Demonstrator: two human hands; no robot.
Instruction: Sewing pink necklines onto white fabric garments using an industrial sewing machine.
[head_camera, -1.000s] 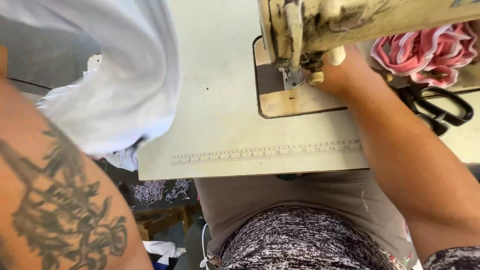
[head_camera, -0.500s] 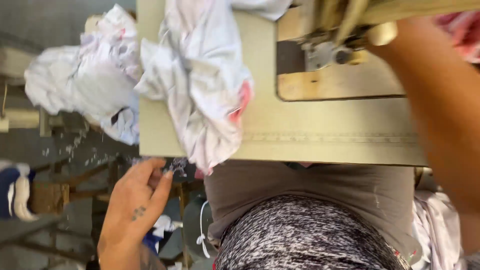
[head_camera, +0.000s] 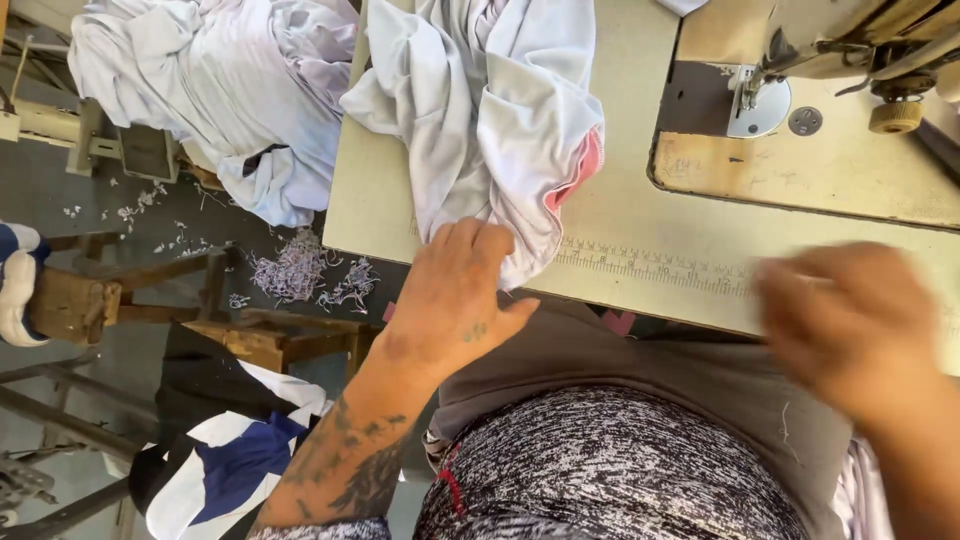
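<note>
Step in hand: taking up the white garment (head_camera: 500, 120). The left hand (head_camera: 455, 300) grips its lower edge, fingers curled. The right hand (head_camera: 850, 320) is blurred; its state cannot be told. Next, probably, draw the cloth rightward toward the sewing machine (head_camera: 850, 45).

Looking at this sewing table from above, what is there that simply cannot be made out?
All in the head view:
- Right hand: motion blur smears it, so its fingers and anything in its grip are unreadable.
- Left hand: fingertips lie on the white garment; whether they pinch it is unclear.
- Sewing machine: top edge cuts off its body.
- Ruler marks on the table: too small.
- White fabric pile: folds hide what the pieces are.
</note>
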